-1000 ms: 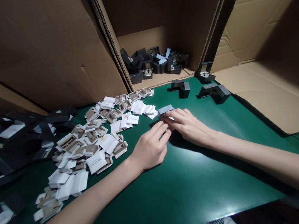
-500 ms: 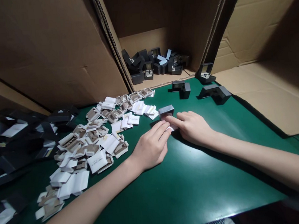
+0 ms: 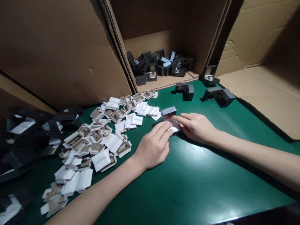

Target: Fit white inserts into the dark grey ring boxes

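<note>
A small black hinged box [image 3: 168,111] stands on the green table with its lid raised and its opening towards me. At its front shows a white card insert [image 3: 174,127], partly hidden by fingers; I cannot tell how far it sits inside the box. My left hand [image 3: 154,145] closes on the box's left front side, its fingertips at the insert. From the right, my right hand [image 3: 197,127] has curled fingers against the box, the index finger reaching into the opening.
Left of my hands lies a spread of white and brown folded card inserts [image 3: 101,160]. Several open black boxes [image 3: 18,153] are heaped at the far left. More black boxes [image 3: 152,73] fill a cardboard carton [image 3: 147,42] behind; three others, including one upright [image 3: 210,78], stand back right.
The view has shifted slightly, so everything appears a little further right. My right index finger has lifted a bit, and more of the white insert shows between my hands.
</note>
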`<state>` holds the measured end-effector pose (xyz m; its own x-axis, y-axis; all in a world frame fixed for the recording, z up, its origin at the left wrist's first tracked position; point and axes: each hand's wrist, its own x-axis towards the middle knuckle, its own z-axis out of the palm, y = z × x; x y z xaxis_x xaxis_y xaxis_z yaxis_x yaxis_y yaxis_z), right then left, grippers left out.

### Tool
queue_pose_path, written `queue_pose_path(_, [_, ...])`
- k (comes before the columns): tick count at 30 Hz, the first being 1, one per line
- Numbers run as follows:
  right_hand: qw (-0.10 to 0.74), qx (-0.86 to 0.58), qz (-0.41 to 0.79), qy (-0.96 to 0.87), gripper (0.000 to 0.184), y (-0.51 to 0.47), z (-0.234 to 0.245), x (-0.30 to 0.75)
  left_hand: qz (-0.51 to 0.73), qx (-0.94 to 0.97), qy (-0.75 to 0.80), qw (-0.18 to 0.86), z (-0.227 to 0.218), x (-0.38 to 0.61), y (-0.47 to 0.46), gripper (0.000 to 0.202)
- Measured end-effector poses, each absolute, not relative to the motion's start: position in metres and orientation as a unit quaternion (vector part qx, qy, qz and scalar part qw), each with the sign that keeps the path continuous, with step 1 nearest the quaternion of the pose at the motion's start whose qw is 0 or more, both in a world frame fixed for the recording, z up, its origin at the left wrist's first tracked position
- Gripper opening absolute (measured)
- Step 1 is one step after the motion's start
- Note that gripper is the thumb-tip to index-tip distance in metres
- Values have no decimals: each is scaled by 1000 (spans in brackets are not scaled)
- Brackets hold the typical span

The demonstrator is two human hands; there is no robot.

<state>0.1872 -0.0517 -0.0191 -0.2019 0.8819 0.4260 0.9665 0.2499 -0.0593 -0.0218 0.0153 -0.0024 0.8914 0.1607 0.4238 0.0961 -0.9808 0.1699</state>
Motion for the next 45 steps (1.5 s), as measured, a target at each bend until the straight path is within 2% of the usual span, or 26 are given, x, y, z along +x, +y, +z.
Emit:
queue_pose_path(7, [193,-603,-90,-769,40,-52,-18,188,223,968,79,80,2,-22,15,39])
queue_pose_path(12, [197,-602,-92,-768,35,-53,-17,188,278,938,207,-8,2,-26,26,31])
queue_pose_path(18, [265,-565,-78,-777,28,-55,-19,191,230,896,363,-114,-2,-31,48,43])
queue_pose_path(22, [308,-533,-87,-783,23,-55,-19,190,231,892,372,-112,-4,-37,60,37])
queue_pose_path(25, [352,-506,-106,-780,23,-55,-17,188,261,908,317,-82,-3,-39,64,38])
queue_pose_path(29, [430,-478,-93,-761,18,-56,-11,185,352,925,130,-53,-1,-35,56,49])
queue_pose_path(32, [449,-450,-67,-769,15,-56,-9,183,359,933,19,-22,-1,-32,49,52])
queue_pose_path(38, [454,-435,-40,-776,16,-54,-10,176,349,934,-18,72,-3,-31,47,52])
queue_pose_path(42, [464,-436,-13,-771,20,-57,-8,164,343,933,-59,91,-6,-31,46,60])
queue_pose_path(45, [474,-446,39,-758,15,-60,-6,156,342,932,-65,102,-8,-31,45,60])
